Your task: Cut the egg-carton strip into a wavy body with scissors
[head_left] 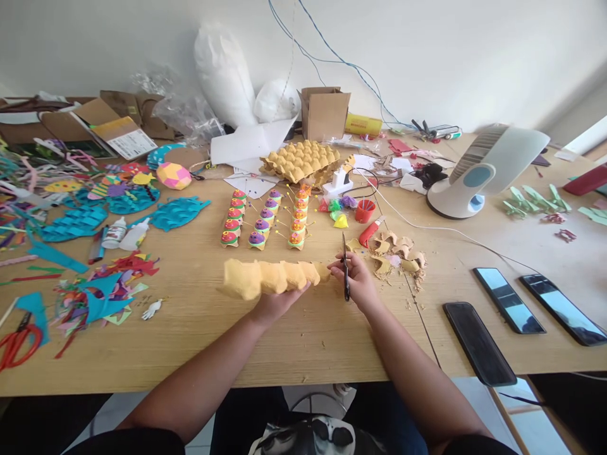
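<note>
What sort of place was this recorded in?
Probably a craft workroom: the light-brown wooden table holds painted caterpillar-like egg-carton strips, a loose heap of multicoloured paper scraps and red-handled metal scissors.

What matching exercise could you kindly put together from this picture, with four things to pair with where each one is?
Things:
1. Yellow carton strip
2. Black-handled tool
3. Red-handled scissors
4. Three phones

Places:
A. Lying on the right part of the table
B. Held with its blade pointing up in the right hand
C. At the far left, beside blue paper
D. Resting on the left hand

Right pairs: 1-D, 2-B, 3-C, 4-A.
</note>
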`<state>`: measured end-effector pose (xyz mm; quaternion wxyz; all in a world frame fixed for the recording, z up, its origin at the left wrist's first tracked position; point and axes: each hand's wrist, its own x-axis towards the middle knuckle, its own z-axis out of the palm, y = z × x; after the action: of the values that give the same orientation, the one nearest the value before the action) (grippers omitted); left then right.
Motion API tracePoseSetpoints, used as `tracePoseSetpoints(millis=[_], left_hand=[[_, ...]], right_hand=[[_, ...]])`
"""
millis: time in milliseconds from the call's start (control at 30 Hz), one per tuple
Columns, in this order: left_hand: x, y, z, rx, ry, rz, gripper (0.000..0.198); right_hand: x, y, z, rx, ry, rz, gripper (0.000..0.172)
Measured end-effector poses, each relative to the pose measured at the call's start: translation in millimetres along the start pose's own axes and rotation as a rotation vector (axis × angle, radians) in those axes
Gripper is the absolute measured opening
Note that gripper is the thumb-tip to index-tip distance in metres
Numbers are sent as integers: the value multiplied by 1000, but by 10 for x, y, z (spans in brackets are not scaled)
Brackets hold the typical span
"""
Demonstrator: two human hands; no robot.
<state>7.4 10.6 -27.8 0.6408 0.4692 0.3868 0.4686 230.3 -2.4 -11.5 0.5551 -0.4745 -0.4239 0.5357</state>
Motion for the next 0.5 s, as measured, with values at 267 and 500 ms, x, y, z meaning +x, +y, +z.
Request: tracePoseSetpoints(millis=[267, 500], left_hand=[[-16, 7, 7, 280, 7, 176, 21], [-11, -37, -76, 332, -3, 212, 15]], right_hand=[[-38, 39, 29, 110, 25, 112, 52], [-37, -22, 11, 180, -38, 52, 59]])
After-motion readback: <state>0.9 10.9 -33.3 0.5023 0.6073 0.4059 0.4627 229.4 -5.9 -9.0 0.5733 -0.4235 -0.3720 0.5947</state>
